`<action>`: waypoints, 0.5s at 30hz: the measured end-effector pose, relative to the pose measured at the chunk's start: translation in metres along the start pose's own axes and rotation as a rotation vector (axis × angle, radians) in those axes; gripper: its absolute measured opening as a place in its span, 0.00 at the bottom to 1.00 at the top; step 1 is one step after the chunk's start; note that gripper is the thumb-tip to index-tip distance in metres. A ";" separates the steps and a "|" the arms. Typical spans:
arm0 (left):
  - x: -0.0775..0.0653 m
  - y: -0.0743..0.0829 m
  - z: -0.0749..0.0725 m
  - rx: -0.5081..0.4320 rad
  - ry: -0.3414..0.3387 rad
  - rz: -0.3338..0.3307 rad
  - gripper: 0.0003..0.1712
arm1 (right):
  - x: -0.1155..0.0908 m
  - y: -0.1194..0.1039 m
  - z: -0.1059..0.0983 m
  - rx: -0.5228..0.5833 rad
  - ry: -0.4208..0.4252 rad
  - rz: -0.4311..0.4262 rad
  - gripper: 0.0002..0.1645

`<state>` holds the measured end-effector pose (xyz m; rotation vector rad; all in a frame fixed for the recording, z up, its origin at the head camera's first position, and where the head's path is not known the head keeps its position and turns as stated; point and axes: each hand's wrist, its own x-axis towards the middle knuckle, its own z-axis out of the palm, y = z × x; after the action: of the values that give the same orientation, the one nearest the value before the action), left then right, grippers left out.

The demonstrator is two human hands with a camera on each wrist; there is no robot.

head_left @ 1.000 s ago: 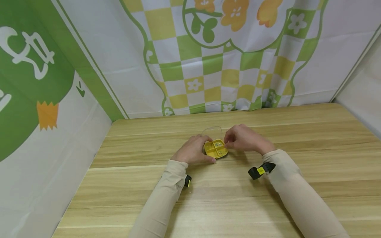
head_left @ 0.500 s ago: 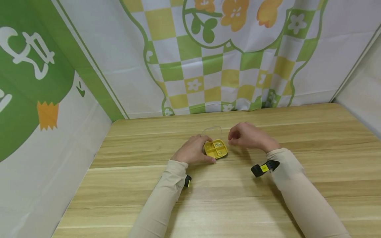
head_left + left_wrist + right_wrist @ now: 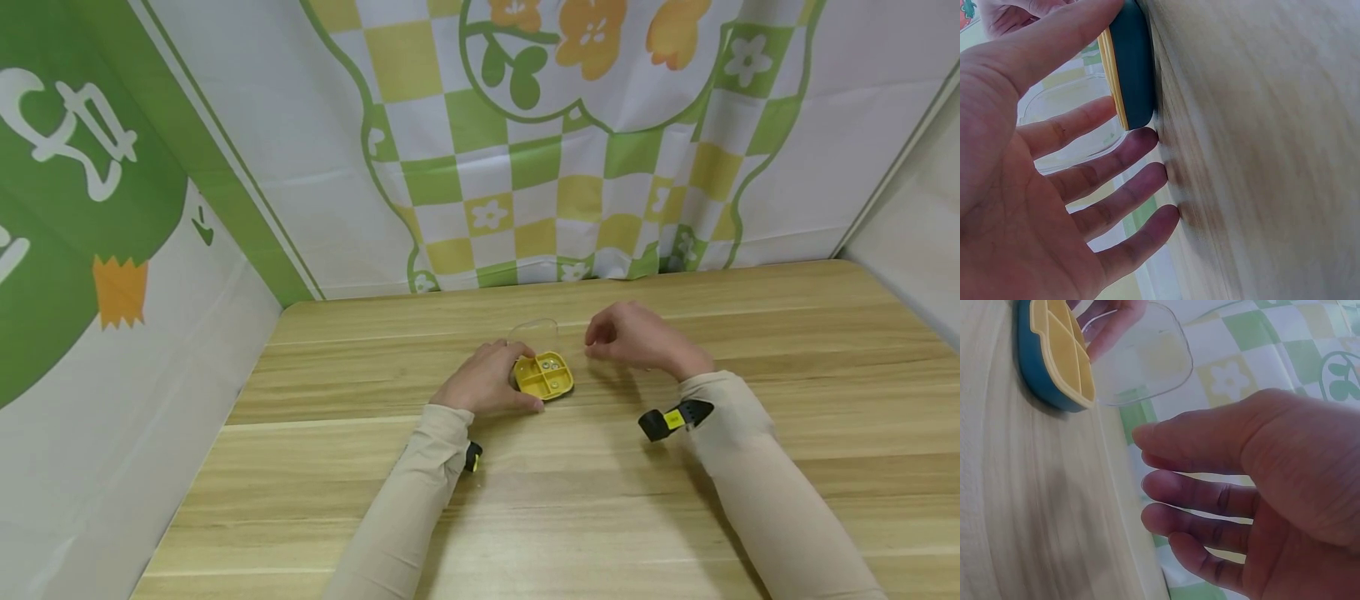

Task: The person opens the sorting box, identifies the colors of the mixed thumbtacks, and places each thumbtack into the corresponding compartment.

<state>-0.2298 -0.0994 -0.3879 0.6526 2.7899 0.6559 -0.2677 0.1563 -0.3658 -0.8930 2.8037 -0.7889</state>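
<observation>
A small four-compartment pill box (image 3: 531, 385), yellow inside and dark teal outside, lies on the table. Its clear lid (image 3: 1154, 365) stands raised at the back. A few small round metallic pieces (image 3: 554, 384) lie in the right-hand compartments. My left hand (image 3: 487, 379) holds the box from the left, thumb along the near side and index finger at the far side; its other fingers are spread with their tips at the tabletop. To the right of the box, my right hand (image 3: 637, 337) hovers with fingers loosely bent. Nothing shows between its fingertips in the right wrist view.
The wooden table (image 3: 315, 483) ends at the back against a hanging cloth (image 3: 536, 192) with green and yellow checks and flowers. A green and white cloth (image 3: 82, 183) hangs at the left. Each wrist wears a black strap (image 3: 675, 418) over a beige sleeve.
My right hand has drawn back from the box's right edge, moving right and slightly away from me. The left hand, the box and the pieces in it have stayed put.
</observation>
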 end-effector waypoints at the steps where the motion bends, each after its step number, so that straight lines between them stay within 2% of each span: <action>1: 0.000 0.000 0.000 0.000 0.000 0.001 0.44 | 0.000 0.001 0.000 0.000 0.005 0.002 0.03; 8: 0.000 0.000 0.000 -0.004 0.003 0.006 0.44 | -0.003 0.006 -0.004 -0.017 0.050 0.015 0.04; 15: 0.000 0.000 0.000 0.000 0.004 0.014 0.44 | -0.005 0.010 -0.008 -0.028 0.063 0.088 0.02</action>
<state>-0.2292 -0.0993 -0.3881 0.6718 2.7920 0.6604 -0.2702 0.1696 -0.3646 -0.7555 2.8921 -0.7804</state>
